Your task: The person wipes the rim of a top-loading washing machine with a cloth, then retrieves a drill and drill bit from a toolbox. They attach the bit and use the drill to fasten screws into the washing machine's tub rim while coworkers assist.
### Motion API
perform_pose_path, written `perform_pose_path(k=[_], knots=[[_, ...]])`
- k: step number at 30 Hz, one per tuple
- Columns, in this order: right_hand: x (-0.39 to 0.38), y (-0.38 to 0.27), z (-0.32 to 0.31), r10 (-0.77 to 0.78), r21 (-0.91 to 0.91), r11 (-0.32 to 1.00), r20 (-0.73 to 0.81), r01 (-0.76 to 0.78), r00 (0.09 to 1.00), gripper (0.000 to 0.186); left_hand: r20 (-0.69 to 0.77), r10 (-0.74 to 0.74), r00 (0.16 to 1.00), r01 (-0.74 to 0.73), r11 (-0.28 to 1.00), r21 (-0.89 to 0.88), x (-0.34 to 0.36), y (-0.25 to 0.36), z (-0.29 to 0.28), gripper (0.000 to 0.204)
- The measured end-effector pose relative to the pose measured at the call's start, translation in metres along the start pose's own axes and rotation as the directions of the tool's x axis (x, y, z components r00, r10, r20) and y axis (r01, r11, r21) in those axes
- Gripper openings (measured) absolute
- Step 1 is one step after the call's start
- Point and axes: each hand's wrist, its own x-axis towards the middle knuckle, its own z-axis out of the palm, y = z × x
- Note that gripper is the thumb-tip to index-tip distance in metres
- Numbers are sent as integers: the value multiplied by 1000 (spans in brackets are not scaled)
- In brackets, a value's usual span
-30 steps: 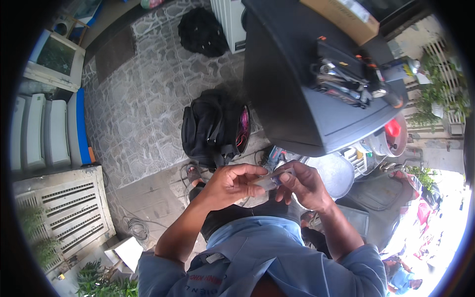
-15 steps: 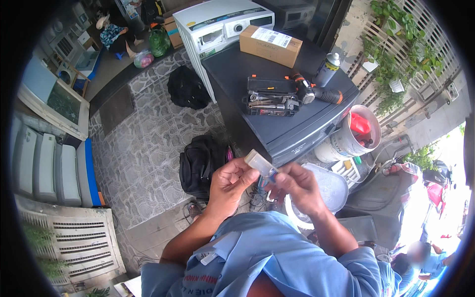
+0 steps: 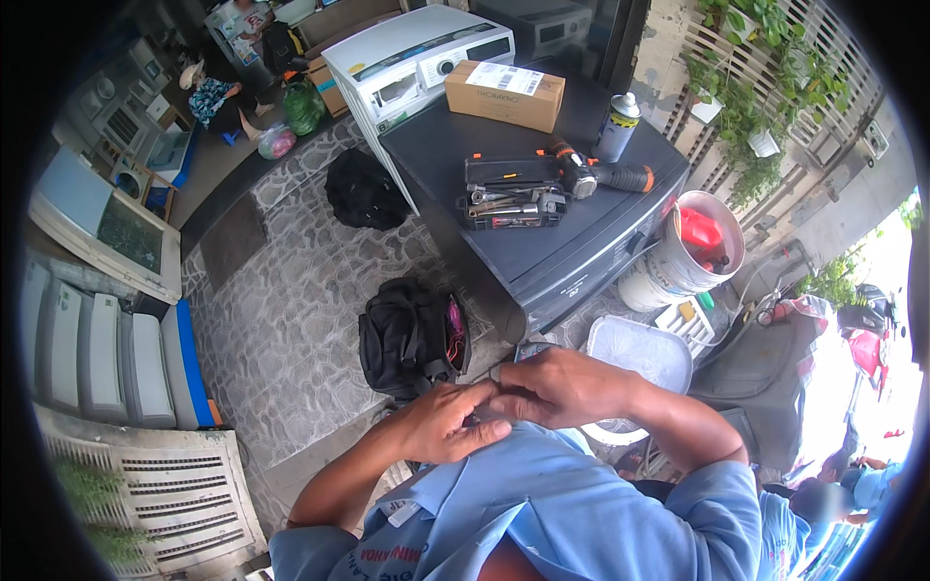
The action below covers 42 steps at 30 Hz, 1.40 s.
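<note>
I can't make out the small clear box now; my left hand and right hand meet where it showed earlier, hiding its pose.

Daylight is flooding in from the right, glaring white there; the upper left is sitting dimmer. The floor is catching soft light. The near bag is losing detail in its blackness. The slatted panel is bowing near the dark rim.

Dark capital lettering stands on the long brown cardboard box, below its white printed paper label. Well below this box, red and dark lettering crosses the light-blue cloth shirt; right and below, blue lettering marks the round white plastic bucket.
</note>
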Motion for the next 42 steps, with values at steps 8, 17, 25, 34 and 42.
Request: perform_pose_path(k=[8,17,25,34,42], knots=[[-1,-6,-5,14,-85,996,94,-6,995,36,-135,72,988,-62,995,78,-1,-6,14,36],[4,17,-10,-7,104,995,109,-4,994,33,-212,78,974,-45,986,158,12,2,9,29],[17,29,-8,9,245,968,159,-48,987,38,-264,180,947,-152,981,124,18,-14,4,31],[26,26,-24,139,222,957,219,-188,966,37,-254,25,967,-7,997,71,23,-18,0,33],[28,23,-25,116,184,973,146,-142,983,32,-367,127,921,-101,991,89,28,-20,2,41]])
